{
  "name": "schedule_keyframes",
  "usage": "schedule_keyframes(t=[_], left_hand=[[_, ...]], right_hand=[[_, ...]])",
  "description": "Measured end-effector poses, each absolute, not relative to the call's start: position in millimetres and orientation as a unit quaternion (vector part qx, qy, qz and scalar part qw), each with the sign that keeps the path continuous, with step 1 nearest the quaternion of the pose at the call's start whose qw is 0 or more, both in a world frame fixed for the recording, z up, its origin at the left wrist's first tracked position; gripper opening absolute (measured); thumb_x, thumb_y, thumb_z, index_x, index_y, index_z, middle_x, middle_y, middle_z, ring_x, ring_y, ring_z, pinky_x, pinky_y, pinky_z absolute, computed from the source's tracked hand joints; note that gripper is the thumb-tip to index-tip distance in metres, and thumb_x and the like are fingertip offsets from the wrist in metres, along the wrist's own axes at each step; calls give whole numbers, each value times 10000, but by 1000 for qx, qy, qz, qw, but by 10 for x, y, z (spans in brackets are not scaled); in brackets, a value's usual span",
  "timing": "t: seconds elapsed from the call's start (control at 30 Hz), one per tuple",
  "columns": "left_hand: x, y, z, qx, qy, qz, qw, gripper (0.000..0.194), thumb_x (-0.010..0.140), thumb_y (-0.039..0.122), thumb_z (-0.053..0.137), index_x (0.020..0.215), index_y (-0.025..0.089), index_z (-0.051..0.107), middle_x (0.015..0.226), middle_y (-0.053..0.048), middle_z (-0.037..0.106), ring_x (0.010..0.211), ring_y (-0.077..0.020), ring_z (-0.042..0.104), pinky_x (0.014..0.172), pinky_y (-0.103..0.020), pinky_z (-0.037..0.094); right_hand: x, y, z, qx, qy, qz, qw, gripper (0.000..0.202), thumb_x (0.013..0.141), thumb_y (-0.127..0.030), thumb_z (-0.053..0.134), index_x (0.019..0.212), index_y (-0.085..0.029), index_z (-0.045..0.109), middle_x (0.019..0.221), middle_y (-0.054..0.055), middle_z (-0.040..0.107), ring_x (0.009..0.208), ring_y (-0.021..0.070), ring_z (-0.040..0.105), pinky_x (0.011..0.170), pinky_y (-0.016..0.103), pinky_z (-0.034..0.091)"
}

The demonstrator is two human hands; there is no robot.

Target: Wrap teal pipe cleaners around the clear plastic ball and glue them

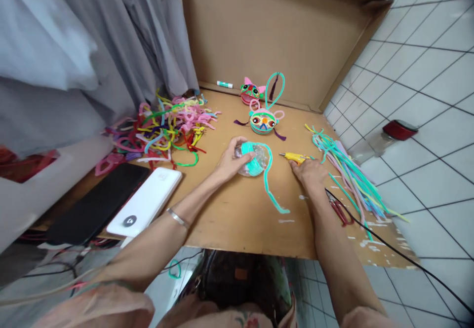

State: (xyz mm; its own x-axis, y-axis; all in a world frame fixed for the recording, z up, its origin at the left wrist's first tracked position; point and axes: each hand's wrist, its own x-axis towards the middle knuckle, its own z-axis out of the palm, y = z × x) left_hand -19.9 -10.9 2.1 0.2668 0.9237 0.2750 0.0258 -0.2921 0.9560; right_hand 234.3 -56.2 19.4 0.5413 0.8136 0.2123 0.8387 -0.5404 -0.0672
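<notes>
One left hand (237,159) cupping a clear ball (256,159) (thumb on top), forearm slanting

Turquoise bands the clear ball (261,156) at centre! Yellow on the glue gun (295,157) at three o'clock, white on the power bank (148,200) at eight, pinks, reds and greens fill the pipe-cleaner tangle (166,127) at ten, dark lines grid the white tiles (411,66) at two!

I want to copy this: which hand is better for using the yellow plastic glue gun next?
Probably the right hand: it's holding the glue gun. The left hand is busy holding the clear round plastic ball wrapped with fuzzy turquoise stem.
</notes>
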Motion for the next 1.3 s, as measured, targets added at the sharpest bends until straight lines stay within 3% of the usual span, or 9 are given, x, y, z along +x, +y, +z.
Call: schedule_keyframes(t=[0.1,0.2,0.33,0.47,0.6,0.7,0.87,1.1,1.3], left_hand=[[-196,-134,34,650,349,479,476,501,743,506,713,1110,214,539,980,-18,636,854,-172,614,805,-320,528],[-201,-121,31,663,328,495,456,446,767,544,692,1040,208,588,1158,-75,641,1032,-222,624,921,-370,512],[-249,-80,40,718,301,479,405,448,841,601,615,1062,215,670,1333,-120,593,1339,-285,497,1141,-462,377],[-347,-27,63,767,279,438,377,440,926,581,510,1115,229,694,1398,-128,534,1432,-287,406,1186,-487,332],[-432,21,88,794,282,395,365,496,842,564,619,1231,257,629,1469,-113,458,1460,-322,360,1201,-531,309],[-454,1,132,802,277,388,359,540,770,509,705,1231,247,605,1481,-128,435,1450,-346,365,1183,-546,328],[-444,-87,226,813,267,388,342,418,801,372,676,1180,214,593,1431,-137,466,1432,-313,394,1185,-500,324],[-437,-67,228,833,255,382,309,429,813,459,666,1162,221,587,1372,-136,484,1344,-313,460,1131,-477,389],[-444,-81,242,846,252,378,281,406,834,415,635,1182,218,564,1369,-126,468,1317,-293,468,1144,-471,376]], right_hand=[[2381,-555,145,-894,-432,-80,87,512,810,-489,610,1042,-52,740,1080,278,712,1036,387,690,850,489,546],[2462,-553,114,-892,-427,-72,133,477,765,-499,625,972,-85,741,1005,245,731,909,359,695,782,482,549],[2557,-594,162,-857,-429,-92,271,443,673,-553,652,882,-166,696,757,130,698,681,276,609,637,413,495],[2533,-631,323,-819,-468,-41,330,478,596,-635,656,787,-197,632,658,26,589,589,178,471,579,323,402],[2400,-669,452,-763,-522,5,381,495,572,-665,646,738,-203,584,630,-26,522,572,128,404,563,286,345],[2265,-719,497,-731,-538,19,419,521,592,-670,634,803,-196,592,662,-22,553,591,140,458,574,286,366],[2033,-801,511,-728,-546,-53,411,506,644,-634,635,888,-190,620,803,55,655,720,217,575,657,335,439],[1934,-807,440,-732,-549,-106,389,505,712,-622,616,979,-193,625,901,88,691,799,255,616,715,365,479],[1900,-828,427,-730,-553,-119,384,518,731,-625,590,997,-182,637,912,99,686,829,270,619,755,393,494]])
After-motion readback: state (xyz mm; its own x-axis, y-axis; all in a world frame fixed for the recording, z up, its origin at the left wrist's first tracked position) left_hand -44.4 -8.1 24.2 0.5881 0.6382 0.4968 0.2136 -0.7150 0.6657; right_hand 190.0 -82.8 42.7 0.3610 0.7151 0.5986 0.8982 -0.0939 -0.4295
